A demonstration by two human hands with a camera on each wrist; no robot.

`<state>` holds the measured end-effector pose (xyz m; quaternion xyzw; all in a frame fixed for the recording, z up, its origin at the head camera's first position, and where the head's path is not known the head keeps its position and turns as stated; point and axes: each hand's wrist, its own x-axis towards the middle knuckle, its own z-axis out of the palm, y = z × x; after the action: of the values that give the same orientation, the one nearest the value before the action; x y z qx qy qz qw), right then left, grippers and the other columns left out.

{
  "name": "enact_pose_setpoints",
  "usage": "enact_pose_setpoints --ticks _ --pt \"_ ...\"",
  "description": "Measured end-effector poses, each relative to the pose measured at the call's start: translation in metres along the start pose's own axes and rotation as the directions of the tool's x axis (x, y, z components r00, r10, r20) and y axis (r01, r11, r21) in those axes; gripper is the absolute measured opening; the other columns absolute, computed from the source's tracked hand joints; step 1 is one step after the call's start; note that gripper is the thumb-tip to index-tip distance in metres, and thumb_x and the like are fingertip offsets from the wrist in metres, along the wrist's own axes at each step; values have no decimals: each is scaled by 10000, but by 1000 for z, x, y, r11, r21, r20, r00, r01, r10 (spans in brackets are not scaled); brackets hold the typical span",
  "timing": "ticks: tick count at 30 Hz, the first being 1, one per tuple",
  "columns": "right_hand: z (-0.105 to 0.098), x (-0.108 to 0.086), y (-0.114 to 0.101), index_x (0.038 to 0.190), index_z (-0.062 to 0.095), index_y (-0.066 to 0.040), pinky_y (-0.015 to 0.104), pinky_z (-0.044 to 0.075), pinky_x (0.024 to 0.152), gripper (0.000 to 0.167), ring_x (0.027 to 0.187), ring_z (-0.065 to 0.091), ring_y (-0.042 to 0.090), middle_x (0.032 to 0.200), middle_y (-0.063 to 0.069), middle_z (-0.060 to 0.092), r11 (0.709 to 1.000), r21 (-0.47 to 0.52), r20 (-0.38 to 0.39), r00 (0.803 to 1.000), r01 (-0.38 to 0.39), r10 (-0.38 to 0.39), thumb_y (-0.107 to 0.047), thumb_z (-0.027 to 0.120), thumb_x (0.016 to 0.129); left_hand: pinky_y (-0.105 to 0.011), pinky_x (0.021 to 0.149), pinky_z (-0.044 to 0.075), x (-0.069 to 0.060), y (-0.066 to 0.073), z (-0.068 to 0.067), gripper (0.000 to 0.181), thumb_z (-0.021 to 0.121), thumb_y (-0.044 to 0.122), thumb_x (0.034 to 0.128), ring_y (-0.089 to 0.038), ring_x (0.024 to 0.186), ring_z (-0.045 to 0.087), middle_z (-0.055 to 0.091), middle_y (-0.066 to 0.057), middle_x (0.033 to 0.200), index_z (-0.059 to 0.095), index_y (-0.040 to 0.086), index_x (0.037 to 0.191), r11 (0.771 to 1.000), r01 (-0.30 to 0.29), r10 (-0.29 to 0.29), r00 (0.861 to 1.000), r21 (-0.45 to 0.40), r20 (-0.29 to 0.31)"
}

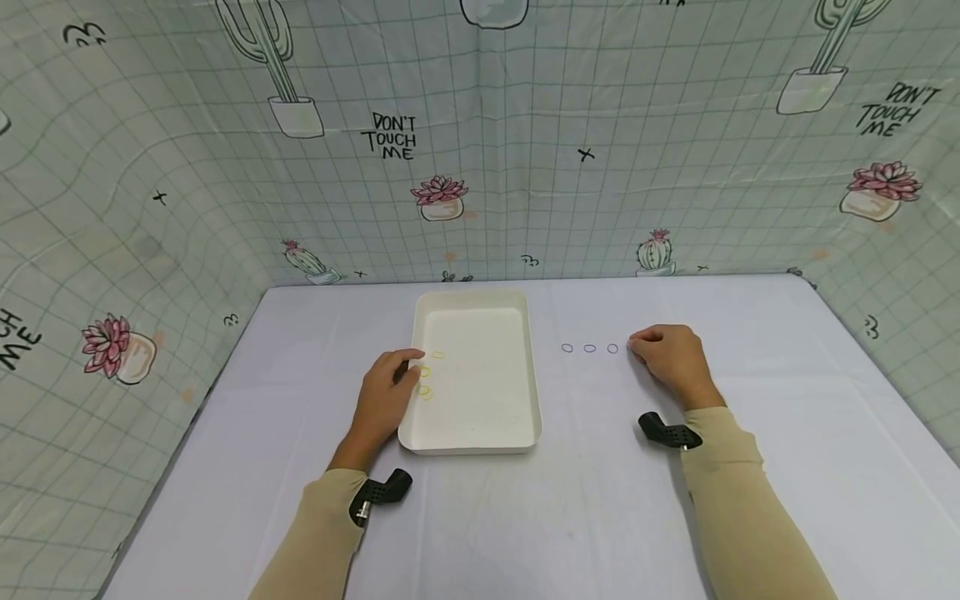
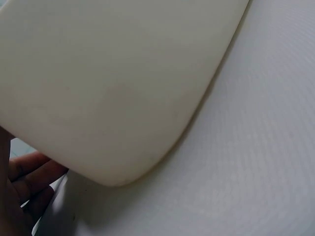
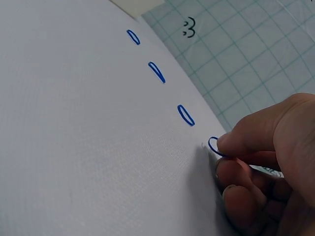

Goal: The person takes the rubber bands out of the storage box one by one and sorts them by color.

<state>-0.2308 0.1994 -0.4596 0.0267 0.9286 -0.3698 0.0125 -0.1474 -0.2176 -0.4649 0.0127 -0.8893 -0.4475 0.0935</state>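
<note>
In the head view my right hand [image 1: 671, 358] is over the table at the right. Its thumb and index finger pinch a thin blue rubber band [image 3: 212, 143], part of which shows beyond the fingertips in the right wrist view. Three more blue rubber bands [image 1: 589, 348] lie in a spaced row to its left. My left hand [image 1: 382, 396] is at the left side of a white rectangular tray [image 1: 534, 392], fingers loosely bent at the rim. Small yellow rubber bands [image 1: 426, 392] lie inside the tray near those fingertips. In the left wrist view the tray hides part of the hand.
A white cloth [image 1: 480, 525] covers the table. Behind and to the sides hangs a checked curtain [image 1: 525, 200] printed with cacti and lettering. Each wrist wears a black camera mount, one on the left [image 1: 382, 492] and one on the right [image 1: 670, 432].
</note>
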Motion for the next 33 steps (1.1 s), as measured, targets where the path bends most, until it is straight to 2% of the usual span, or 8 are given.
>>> enact_pose_setpoints --ticks 13,20,22,26,28,33 --pt "3 1 -5 1061 762 -25 514 440 906 265 1092 553 353 1145 207 685 1000 -17 -3 1000 25 -25 -226 620 964 -454 933 411 -1 -2 -6 277 566 175 1014 -270 1042 521 602 -115 1189 669 110 1264 1000 -4 4 1000 5 -5" --pt "5 1 -4 1062 764 -34 485 441 878 259 1068 555 345 1131 198 689 999 -23 14 999 31 -31 -228 624 963 -455 944 412 -5 -6 -6 283 567 169 1011 -269 1061 529 603 -119 1197 667 106 1269 1000 14 -14 1000 1 -4" --pt "4 1 -3 1074 756 -30 455 454 826 264 1001 575 325 1064 179 701 1000 -13 23 999 28 -27 -230 623 963 -457 951 411 -5 -6 -6 283 572 166 1008 -269 1070 530 605 -121 1204 669 105 1267 1000 14 -14 1000 -2 -5" --pt "-2 1 2 1130 707 -9 328 512 685 289 785 611 224 922 136 676 995 96 43 999 -22 18 -234 605 981 -452 955 409 -4 -3 -4 280 578 160 1004 -266 1070 529 606 -119 1202 672 105 1261 1000 7 -7 1000 -7 -3" --pt "-6 1 6 1167 674 1 273 528 634 317 717 606 178 900 123 648 982 178 57 997 -69 59 -250 585 997 -445 946 410 -3 -2 -4 276 579 160 1003 -264 1054 529 608 -114 1184 675 105 1257 1000 3 -3 1000 -2 -3" --pt "-11 2 8 1250 625 7 249 544 682 422 827 602 163 1053 146 622 919 357 78 986 -167 149 -339 547 1023 -434 916 413 0 1 -1 269 578 157 1004 -261 1017 526 609 -108 1146 678 105 1247 1000 -8 8 1000 -7 -6"
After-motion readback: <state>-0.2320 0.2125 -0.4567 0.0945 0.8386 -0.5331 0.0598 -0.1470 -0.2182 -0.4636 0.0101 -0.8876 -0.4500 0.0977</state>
